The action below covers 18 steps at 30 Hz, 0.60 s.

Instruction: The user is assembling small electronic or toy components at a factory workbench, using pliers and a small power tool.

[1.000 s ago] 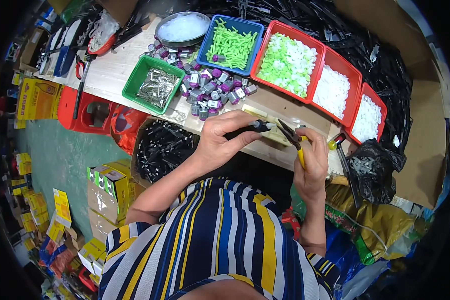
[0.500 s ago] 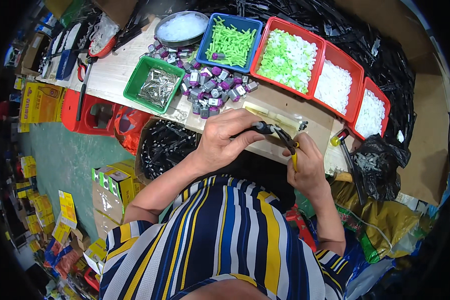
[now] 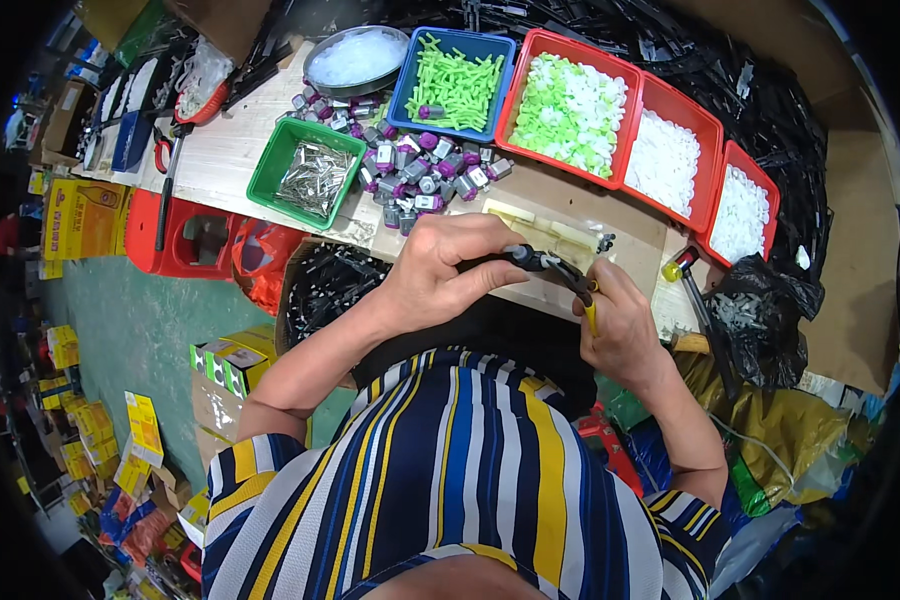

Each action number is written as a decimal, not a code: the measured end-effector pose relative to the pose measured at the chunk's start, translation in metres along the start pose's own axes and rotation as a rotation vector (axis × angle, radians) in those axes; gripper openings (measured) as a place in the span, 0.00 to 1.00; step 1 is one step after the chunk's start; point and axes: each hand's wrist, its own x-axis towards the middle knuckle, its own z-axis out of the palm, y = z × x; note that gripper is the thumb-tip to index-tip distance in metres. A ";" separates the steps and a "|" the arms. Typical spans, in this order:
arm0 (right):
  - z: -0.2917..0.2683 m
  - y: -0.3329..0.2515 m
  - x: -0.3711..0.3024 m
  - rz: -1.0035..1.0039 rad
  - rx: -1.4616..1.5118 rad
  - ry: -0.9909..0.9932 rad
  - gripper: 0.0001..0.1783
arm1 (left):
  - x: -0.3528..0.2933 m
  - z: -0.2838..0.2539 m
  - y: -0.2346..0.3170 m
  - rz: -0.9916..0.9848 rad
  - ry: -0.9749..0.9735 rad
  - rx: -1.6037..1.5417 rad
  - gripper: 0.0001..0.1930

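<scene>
My left hand (image 3: 448,268) is closed around a small black plastic part (image 3: 528,257), its thumb and fingers pinching it above the table's front edge. Closed round yellow-handled pliers (image 3: 591,316), my right hand (image 3: 622,325) holds their dark jaws against the right end of that part. Whether the jaws grip it or only touch it is too small to tell. Just beyond both hands lies a cream-coloured block fixture (image 3: 550,232), partly hidden by my left hand. A little dark piece (image 3: 606,242) rests at its right end.
Purple-and-grey small parts (image 3: 420,170) lie heaped beside a green bin (image 3: 260,183) of metal pins. Behind stand a round dish (image 3: 355,88), a blue bin (image 3: 510,75) and red bins (image 3: 630,150) of green and white pieces. A hammer (image 3: 700,300) lies right, near a black bag (image 3: 770,350).
The view has shifted slightly. My right forearm has swung a little outward to the right. Both hands keep their hold on the black part and the pliers.
</scene>
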 end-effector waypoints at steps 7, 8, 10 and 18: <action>-0.009 0.003 0.004 -0.047 -0.086 -0.041 0.10 | -0.001 -0.004 -0.007 -0.144 -0.110 -0.245 0.09; -0.011 0.004 0.005 -0.045 -0.087 -0.038 0.10 | -0.001 -0.005 -0.010 -0.299 -0.167 -0.480 0.08; -0.015 0.004 0.008 -0.098 -0.108 -0.056 0.08 | -0.001 -0.005 -0.011 -0.501 -0.241 -0.848 0.09; -0.030 0.007 0.019 -0.153 -0.204 -0.144 0.08 | -0.003 0.002 -0.034 -0.507 -0.417 -1.298 0.12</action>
